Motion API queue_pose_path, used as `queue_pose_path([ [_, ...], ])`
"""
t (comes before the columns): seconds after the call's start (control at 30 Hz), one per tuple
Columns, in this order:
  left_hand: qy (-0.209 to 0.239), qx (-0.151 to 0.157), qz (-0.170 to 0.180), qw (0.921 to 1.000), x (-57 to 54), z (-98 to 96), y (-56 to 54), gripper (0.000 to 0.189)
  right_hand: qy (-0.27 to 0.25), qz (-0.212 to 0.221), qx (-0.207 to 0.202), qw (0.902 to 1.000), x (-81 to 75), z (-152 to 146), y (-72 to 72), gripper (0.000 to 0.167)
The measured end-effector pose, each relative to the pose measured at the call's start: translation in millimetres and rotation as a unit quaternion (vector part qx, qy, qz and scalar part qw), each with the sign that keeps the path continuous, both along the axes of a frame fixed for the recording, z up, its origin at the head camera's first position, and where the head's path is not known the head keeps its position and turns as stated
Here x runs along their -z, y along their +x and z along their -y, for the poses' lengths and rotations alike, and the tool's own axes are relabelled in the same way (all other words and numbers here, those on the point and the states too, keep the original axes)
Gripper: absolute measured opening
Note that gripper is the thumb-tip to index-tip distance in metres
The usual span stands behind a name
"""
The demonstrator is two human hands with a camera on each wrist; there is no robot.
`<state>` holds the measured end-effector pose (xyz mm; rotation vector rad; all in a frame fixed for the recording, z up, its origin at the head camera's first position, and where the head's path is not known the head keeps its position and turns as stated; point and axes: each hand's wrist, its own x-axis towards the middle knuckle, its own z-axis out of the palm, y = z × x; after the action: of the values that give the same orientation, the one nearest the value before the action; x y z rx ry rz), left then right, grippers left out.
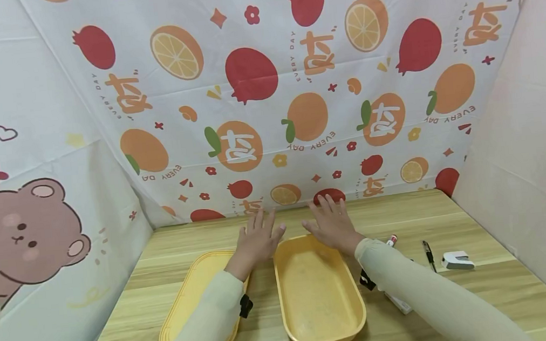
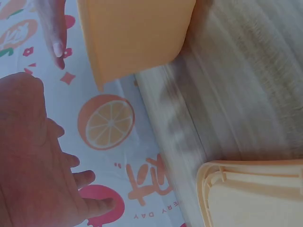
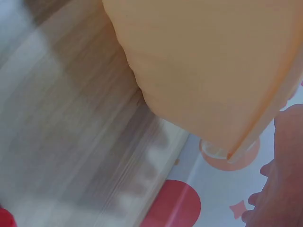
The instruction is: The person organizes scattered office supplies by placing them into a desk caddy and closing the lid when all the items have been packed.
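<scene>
A deep yellow plastic box (image 1: 319, 291) stands on the wooden table, with only its bare floor showing inside. My left hand (image 1: 257, 239) hovers by its far left corner, fingers spread and nothing in them. Past the far right corner, my right hand (image 1: 332, 225) is likewise spread and holds nothing. To the left of the box lies a yellow lid (image 1: 187, 308), partly hidden under my left forearm. In the left wrist view the box's wall (image 2: 137, 38) and the lid's corner (image 2: 255, 198) show. The right wrist view has the box's side (image 3: 208, 61) beside my hand.
Right of the box lie a black pen (image 1: 429, 255), a white and grey stapler (image 1: 458, 260) and a red and white capped stick (image 1: 392, 240). My right forearm partly covers a white flat object (image 1: 401, 304). A fruit-print cloth (image 1: 265, 193) hangs along the table's back edge.
</scene>
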<state>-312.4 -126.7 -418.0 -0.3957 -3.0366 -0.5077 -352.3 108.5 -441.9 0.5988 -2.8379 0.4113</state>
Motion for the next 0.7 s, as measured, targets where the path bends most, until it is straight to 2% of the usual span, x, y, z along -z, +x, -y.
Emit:
queue_pose_path([
  [0.33, 0.03, -0.005, -0.013, 0.9995, 7.0, 3.8, 19.8, 0.073, -0.024, -0.002, 0.006, 0.9997, 4.2, -8, 14.9, 0.073],
  [0.53, 0.032, -0.004, -0.007, 0.9994, 10.6, 3.8, 34.4, 0.076, -0.025, 0.017, 0.012, 0.9995, 10.6, -11, 25.7, 0.072],
  [0.7, 0.03, -0.011, -0.011, 0.9994, 11.5, 2.4, 47.4, 0.076, -0.048, 0.026, 0.016, 0.9984, 13.8, -16, 35.8, 0.068],
])
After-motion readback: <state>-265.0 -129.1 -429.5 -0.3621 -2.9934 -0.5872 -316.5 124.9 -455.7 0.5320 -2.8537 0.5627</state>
